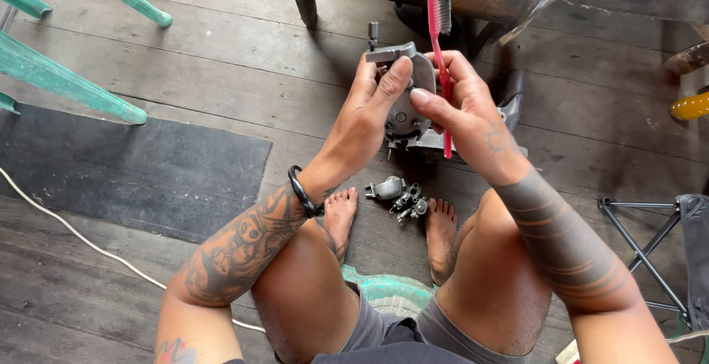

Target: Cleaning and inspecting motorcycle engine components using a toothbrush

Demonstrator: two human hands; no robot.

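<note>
Both hands' grip pinches the metal part between them, toothbrush upright.

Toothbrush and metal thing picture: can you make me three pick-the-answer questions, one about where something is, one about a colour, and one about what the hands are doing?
1. Where do the small loose metal parts lie?
A. On the wooden floor between the bare feet
B. On the dark mat
C. On the folding stool

2. What colour is the toothbrush handle?
A. Green
B. Pink-red
C. Yellow

3. How is the grey metal part held?
A. It lies alone on the floor
B. It rests on a knee
C. Both hands grip it, raised above the floor

Answers: 1 A, the parts sit between the two feet. 2 B, the handle is pink-red with grey bristles. 3 C, the left hand and right hand close around it, the right also holding the toothbrush.
</note>
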